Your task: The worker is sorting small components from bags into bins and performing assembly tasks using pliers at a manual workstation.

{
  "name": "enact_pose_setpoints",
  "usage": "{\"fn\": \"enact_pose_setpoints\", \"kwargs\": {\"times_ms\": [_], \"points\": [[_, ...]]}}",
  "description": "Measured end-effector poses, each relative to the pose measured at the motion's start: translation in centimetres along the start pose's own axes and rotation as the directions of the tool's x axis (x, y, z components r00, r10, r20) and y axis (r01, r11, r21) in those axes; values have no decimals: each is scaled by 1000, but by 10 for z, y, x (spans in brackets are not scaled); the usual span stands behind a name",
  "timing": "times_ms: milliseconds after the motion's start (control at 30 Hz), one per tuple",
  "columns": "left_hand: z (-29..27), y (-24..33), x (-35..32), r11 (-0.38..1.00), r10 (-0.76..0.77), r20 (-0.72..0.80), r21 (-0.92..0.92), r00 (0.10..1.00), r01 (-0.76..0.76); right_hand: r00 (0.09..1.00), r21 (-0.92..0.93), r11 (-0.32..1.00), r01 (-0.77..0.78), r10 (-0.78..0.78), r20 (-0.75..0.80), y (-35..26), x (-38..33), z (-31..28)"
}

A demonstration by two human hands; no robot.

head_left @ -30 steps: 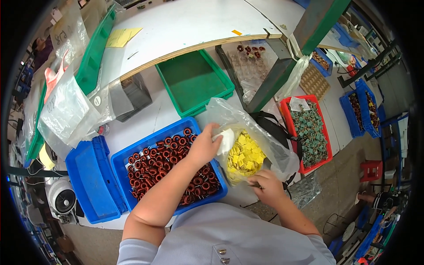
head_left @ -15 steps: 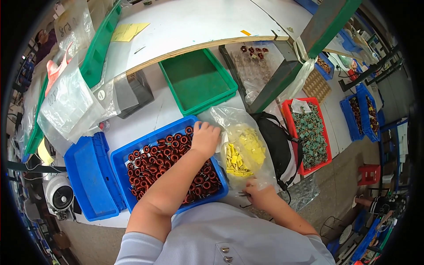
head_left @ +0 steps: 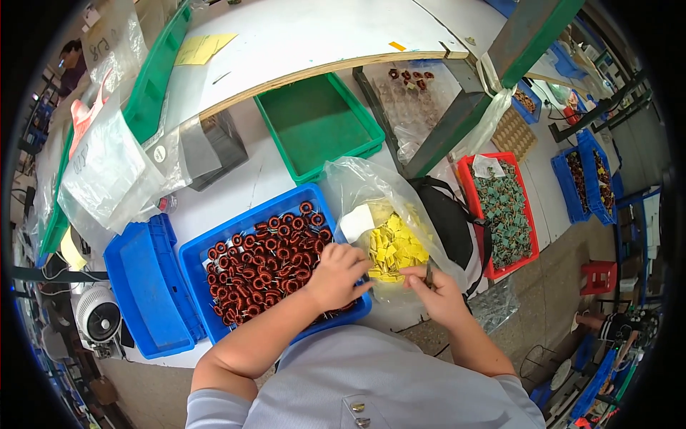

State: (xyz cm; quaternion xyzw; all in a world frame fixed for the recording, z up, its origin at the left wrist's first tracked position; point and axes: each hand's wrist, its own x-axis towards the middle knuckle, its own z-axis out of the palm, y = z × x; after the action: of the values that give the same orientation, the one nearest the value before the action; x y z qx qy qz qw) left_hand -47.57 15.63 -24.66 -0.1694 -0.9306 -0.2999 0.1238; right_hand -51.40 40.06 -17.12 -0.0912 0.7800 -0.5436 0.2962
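Note:
A blue tray (head_left: 196, 268) in front of me holds several red-brown wound coil rings (head_left: 261, 261). To its right, an open clear plastic bag (head_left: 371, 186) contains small yellow pieces (head_left: 396, 247). My left hand (head_left: 336, 275) rests over the tray's near right corner with its fingers curled toward the bag; whatever is inside them is hidden. My right hand (head_left: 437, 292) is at the bag's near side, pinching a thin dark tool (head_left: 429, 274). The fingertips of both hands nearly meet by the yellow pieces.
A blue lid or tray (head_left: 146, 293) lies to the left and an empty green tray (head_left: 318, 125) stands behind. A red tray (head_left: 500, 214) of green parts sits to the right. Also here: clear bags (head_left: 107, 171) at left, a white shelf (head_left: 300, 36) above, and a small fan (head_left: 96, 318).
My left hand came back from the bag's mouth to the tray's near right corner. My right hand rose to the bag's near side, close to the left.

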Motion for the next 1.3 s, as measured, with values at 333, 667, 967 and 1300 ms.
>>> {"fn": "enact_pose_setpoints", "kwargs": {"times_ms": [333,667,967,1300], "points": [[43,18,29,997,64,12,-33,998,-64,970,4,991,-133,131,-206,33,14,12],[-9,20,-11,895,-394,-271,-331,878,300,899,-749,619,236,-431,-73,57,33,38],[-79,43,-182,709,-603,-550,-40,577,704,867,-821,571,26,-422,-265,56,61,17],[-53,119,-289,448,-666,-744,-341,55,826,925,-223,921,321,-254,282,23,9,58]]}}
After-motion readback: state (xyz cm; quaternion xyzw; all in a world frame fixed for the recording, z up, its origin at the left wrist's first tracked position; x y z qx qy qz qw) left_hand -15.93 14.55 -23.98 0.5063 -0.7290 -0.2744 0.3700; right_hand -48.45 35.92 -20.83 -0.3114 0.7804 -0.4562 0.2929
